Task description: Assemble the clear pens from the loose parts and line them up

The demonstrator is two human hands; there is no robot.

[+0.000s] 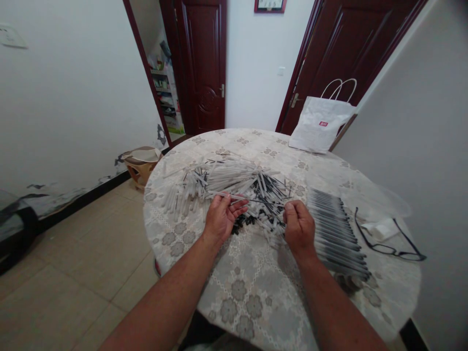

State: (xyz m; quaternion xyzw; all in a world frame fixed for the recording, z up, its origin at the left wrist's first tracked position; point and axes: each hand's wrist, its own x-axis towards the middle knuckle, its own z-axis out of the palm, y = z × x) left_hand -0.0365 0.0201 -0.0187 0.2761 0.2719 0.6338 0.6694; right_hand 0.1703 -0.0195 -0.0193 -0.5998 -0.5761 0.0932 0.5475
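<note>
My left hand (222, 218) is closed round a white pen barrel (224, 195) that sticks out to the left over the table. A thin dark refill (265, 202) runs from that barrel across to my right hand (299, 227), whose fingers pinch its other end. Both hands hover just in front of a big loose heap of white barrels and black pen parts (234, 183) in the middle of the round table (252, 292), which has a floral cloth. To the right of my right hand lies a neat row of assembled pens (336, 229).
Black-framed glasses (387, 243) and a crumpled white tissue (380, 226) lie at the table's right edge. A white paper bag (320, 126) stands at the far side against the wall. A low stool (141, 163) sits on the tiled floor to the left.
</note>
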